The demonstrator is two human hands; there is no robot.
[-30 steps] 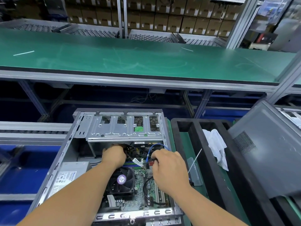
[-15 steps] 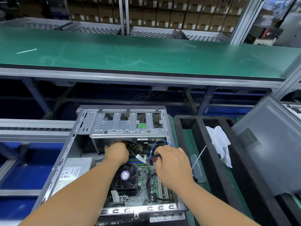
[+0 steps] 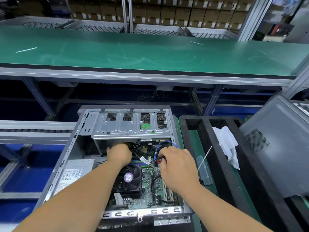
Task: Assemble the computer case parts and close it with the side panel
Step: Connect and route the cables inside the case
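An open grey computer case (image 3: 70, 153) lies flat in front of me, its motherboard (image 3: 150, 195) and black CPU fan (image 3: 128, 179) exposed. A silver drive cage (image 3: 132, 126) spans its far end. My left hand (image 3: 119, 154) reaches under the cage, fingers curled round a black cable bundle (image 3: 135, 145). My right hand (image 3: 177, 166) pinches a red connector (image 3: 158, 162) near a blue cable (image 3: 164, 143). The grey side panel (image 3: 280, 148) leans at the right.
A power supply (image 3: 73, 174) sits in the case's left part. A black tray (image 3: 197, 129) to the right holds a white cloth (image 3: 227, 144) and a white cable tie (image 3: 204, 158). A green workbench (image 3: 150, 54) runs across behind; roller rails (image 3: 33, 129) lie left.
Both hands stay at the cables below the drive cage, shifting only slightly. The view has drifted a little, so the case sits further right in the frame.
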